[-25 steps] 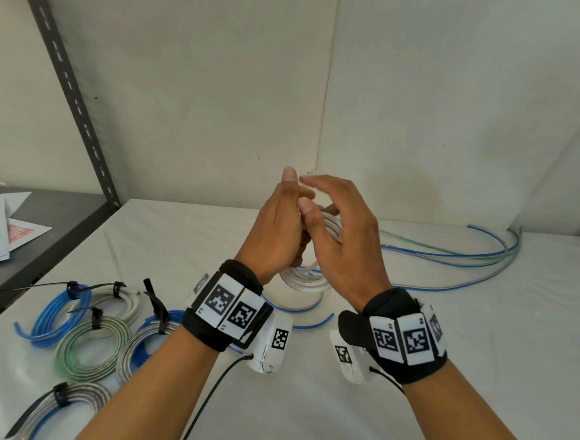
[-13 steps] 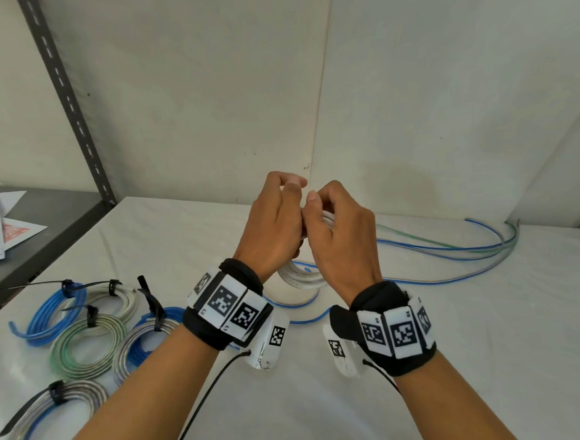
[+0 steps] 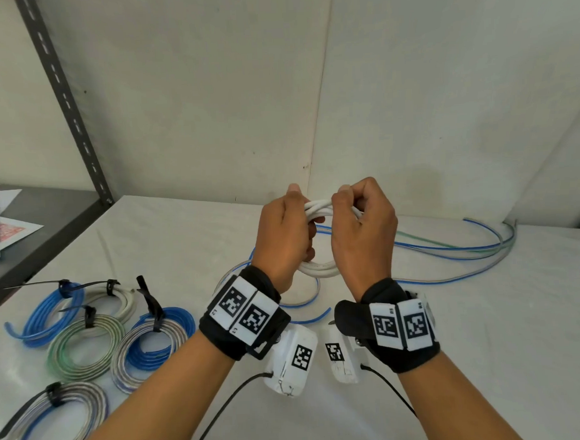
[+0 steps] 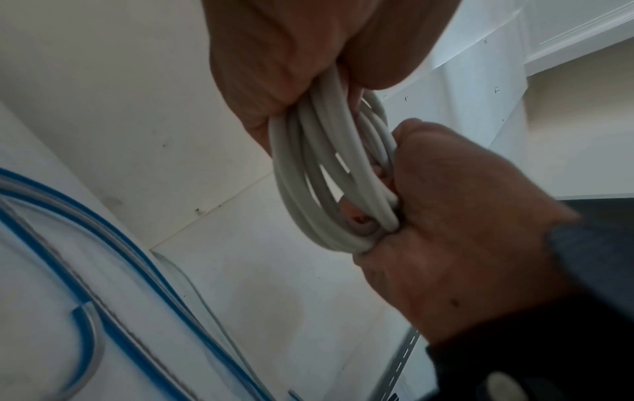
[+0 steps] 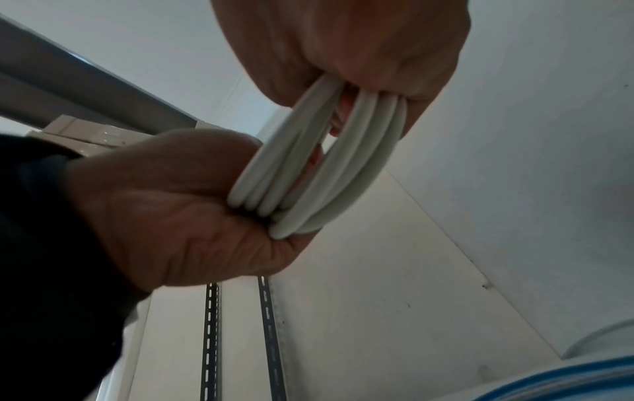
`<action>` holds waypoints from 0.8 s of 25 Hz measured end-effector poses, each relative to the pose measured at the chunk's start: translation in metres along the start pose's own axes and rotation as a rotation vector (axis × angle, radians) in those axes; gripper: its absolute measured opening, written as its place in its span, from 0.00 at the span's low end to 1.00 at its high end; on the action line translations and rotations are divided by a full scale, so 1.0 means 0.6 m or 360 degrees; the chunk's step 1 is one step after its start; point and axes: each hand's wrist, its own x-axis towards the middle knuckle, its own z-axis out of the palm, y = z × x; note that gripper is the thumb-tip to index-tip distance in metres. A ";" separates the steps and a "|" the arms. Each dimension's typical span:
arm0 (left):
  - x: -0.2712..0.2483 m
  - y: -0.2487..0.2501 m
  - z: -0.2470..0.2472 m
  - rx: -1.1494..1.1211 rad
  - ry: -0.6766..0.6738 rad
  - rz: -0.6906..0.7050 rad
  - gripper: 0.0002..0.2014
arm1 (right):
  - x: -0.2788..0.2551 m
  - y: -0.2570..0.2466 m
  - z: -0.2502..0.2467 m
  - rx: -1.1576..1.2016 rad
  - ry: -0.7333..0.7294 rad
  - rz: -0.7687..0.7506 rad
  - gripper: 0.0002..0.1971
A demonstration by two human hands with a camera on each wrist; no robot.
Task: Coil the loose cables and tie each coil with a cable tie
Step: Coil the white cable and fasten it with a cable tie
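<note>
A white cable coil (image 3: 317, 210) is held upright above the table between both hands. My left hand (image 3: 284, 231) grips its upper left part, thumb on top. My right hand (image 3: 360, 226) has its fingers curled round the upper right part. In the left wrist view the white cable coil (image 4: 322, 176) runs from my left hand (image 4: 284, 62) to my right hand (image 4: 456, 230). The right wrist view shows several turns of the coil (image 5: 329, 162) bunched between my right hand (image 5: 343, 46) and left hand (image 5: 178, 206). I see no cable tie in either hand.
Loose blue, green and grey cables (image 3: 449, 250) trail across the table's back right. Several tied coils (image 3: 85, 348) with black cable ties (image 3: 154, 309) lie at the left. A dark shelf with papers (image 3: 6, 229) and a metal upright (image 3: 66, 106) stand further left.
My right hand's fingers, stretched over the coil a second ago, have curled round it. The two hands have drawn slightly apart along the top of the coil.
</note>
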 end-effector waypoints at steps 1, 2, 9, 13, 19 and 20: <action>0.001 0.005 0.000 -0.0023 -0.0015 0.0001 0.25 | 0.001 -0.001 0.001 0.0007 0.0009 0.0000 0.12; 0.001 0.008 -0.001 -0.0039 -0.0030 -0.0014 0.23 | 0.001 0.000 0.002 0.0012 0.0025 0.0008 0.12; 0.008 -0.011 -0.010 0.0245 0.0175 0.0278 0.14 | -0.005 0.012 0.009 0.0038 -0.0066 0.0006 0.08; 0.013 -0.014 -0.015 0.0371 0.0127 0.0370 0.12 | 0.001 0.020 -0.003 -0.0081 -0.0246 -0.0051 0.13; 0.015 -0.026 -0.003 0.0416 0.0114 0.0376 0.18 | 0.008 -0.018 -0.021 -0.0854 -0.0567 -0.0170 0.18; 0.009 -0.029 0.002 0.0377 0.0118 0.0350 0.19 | 0.007 -0.022 -0.028 -0.0992 -0.0551 -0.0151 0.18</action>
